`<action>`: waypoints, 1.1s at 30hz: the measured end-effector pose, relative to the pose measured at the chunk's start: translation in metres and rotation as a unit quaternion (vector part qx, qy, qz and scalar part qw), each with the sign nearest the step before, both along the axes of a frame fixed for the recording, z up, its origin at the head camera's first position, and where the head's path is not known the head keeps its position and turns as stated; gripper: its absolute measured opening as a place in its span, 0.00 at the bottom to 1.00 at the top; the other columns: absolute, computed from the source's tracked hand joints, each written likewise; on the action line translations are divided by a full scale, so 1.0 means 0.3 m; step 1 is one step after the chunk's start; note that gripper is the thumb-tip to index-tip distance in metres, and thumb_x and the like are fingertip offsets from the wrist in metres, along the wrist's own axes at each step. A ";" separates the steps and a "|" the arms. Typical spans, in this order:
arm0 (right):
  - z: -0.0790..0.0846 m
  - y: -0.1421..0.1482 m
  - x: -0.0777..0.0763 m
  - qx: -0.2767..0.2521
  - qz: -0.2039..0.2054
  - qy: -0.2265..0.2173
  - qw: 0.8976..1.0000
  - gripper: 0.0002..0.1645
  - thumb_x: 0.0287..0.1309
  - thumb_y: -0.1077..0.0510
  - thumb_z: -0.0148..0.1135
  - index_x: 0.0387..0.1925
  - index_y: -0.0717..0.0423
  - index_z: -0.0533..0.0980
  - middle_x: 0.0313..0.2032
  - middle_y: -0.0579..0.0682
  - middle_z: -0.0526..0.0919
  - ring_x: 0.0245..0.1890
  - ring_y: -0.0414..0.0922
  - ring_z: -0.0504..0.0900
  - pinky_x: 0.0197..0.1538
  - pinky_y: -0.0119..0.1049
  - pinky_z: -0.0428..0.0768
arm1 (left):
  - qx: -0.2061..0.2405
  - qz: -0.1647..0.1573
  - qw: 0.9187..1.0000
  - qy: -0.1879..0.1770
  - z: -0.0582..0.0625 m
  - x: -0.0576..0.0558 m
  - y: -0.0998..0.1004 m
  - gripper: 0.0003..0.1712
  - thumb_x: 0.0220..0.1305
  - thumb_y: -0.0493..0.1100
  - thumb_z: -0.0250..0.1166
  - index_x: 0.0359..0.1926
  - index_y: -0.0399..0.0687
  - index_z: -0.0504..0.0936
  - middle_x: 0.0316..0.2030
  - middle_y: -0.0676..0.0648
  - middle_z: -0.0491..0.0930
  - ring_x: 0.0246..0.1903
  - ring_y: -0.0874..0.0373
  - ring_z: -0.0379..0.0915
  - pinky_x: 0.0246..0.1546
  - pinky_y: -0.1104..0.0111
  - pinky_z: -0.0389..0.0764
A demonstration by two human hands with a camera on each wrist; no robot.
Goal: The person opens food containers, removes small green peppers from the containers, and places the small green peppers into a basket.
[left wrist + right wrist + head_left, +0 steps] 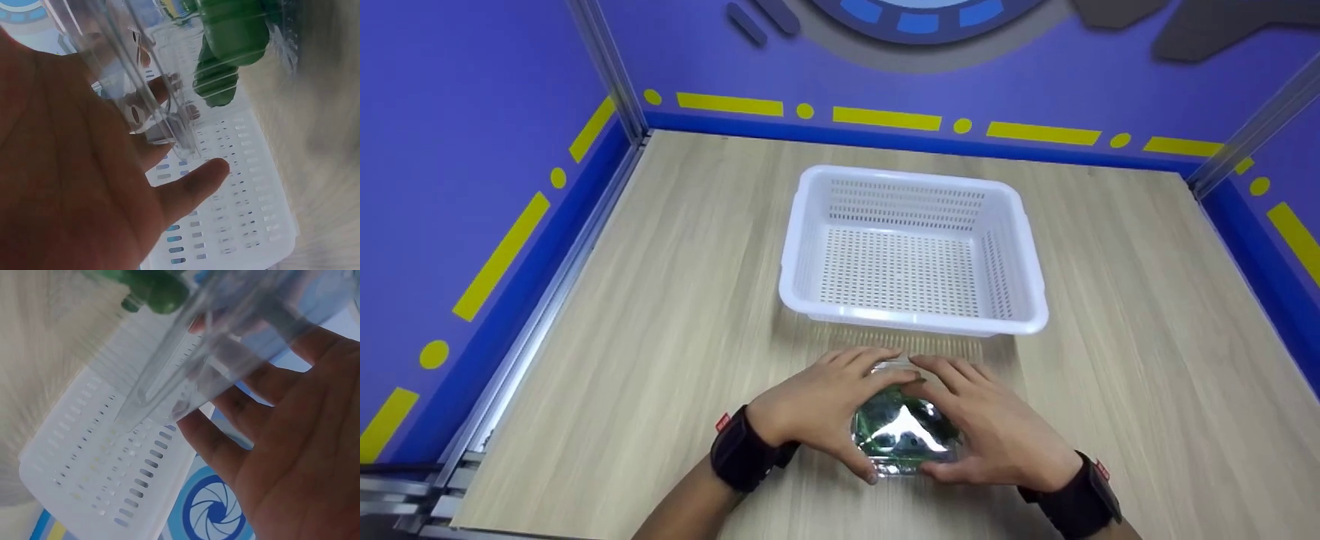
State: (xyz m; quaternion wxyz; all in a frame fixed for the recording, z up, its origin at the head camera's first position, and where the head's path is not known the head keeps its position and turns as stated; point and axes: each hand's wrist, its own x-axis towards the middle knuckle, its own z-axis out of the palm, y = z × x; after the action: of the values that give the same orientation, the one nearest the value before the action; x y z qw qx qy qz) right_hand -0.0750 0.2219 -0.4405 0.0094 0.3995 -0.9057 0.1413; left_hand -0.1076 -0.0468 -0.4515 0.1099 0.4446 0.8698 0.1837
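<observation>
One box (906, 431) lies between the left hand (829, 405) and the right hand (997, 427), in contact with both. Each hand grips its own side, fingers bent towards the far edge, thumb at the near edge. The box is clear, glossy plastic; green pieces (233, 34) show through, exact count not determinable. One white, perforated basket (915, 319) stands just beyond both hands.
</observation>
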 end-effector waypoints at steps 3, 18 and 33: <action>-0.001 0.001 0.009 0.009 -0.009 0.010 1.000 0.56 0.37 0.24 0.74 0.68 0.36 0.68 0.74 0.45 0.63 0.71 0.49 0.66 0.68 0.56 0.70 | 0.002 0.011 1.000 0.002 0.008 0.007 0.000 0.72 0.33 0.80 0.74 0.79 0.76 0.49 0.79 0.52 0.53 0.77 0.52 0.52 0.70 0.47 0.64; -0.002 0.036 0.073 0.009 -0.004 0.066 0.998 0.43 0.41 0.43 0.76 0.63 0.40 0.74 0.71 0.46 0.70 0.73 0.55 0.67 0.68 0.56 0.71 | 0.002 0.068 0.998 0.005 0.029 0.057 -0.017 0.61 0.41 0.76 0.74 0.76 0.77 0.58 0.77 0.47 0.55 0.76 0.49 0.54 0.68 0.45 0.68; -0.057 0.009 0.120 0.004 -0.030 0.111 0.993 0.42 0.43 0.47 0.76 0.63 0.51 0.75 0.62 0.52 0.77 0.64 0.63 0.77 0.56 0.55 0.82 | -0.026 0.040 0.994 0.101 0.014 0.114 0.061 0.47 0.55 0.72 0.68 0.73 0.65 0.66 0.79 0.48 0.54 0.78 0.39 0.49 0.70 0.33 0.57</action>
State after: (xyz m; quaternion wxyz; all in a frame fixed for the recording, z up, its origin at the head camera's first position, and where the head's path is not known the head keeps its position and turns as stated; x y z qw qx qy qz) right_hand -0.0390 0.2245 -0.4575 0.1123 0.3856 -0.9111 0.0925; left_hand -0.0733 -0.0285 -0.4473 0.0261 0.4224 0.8981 0.1195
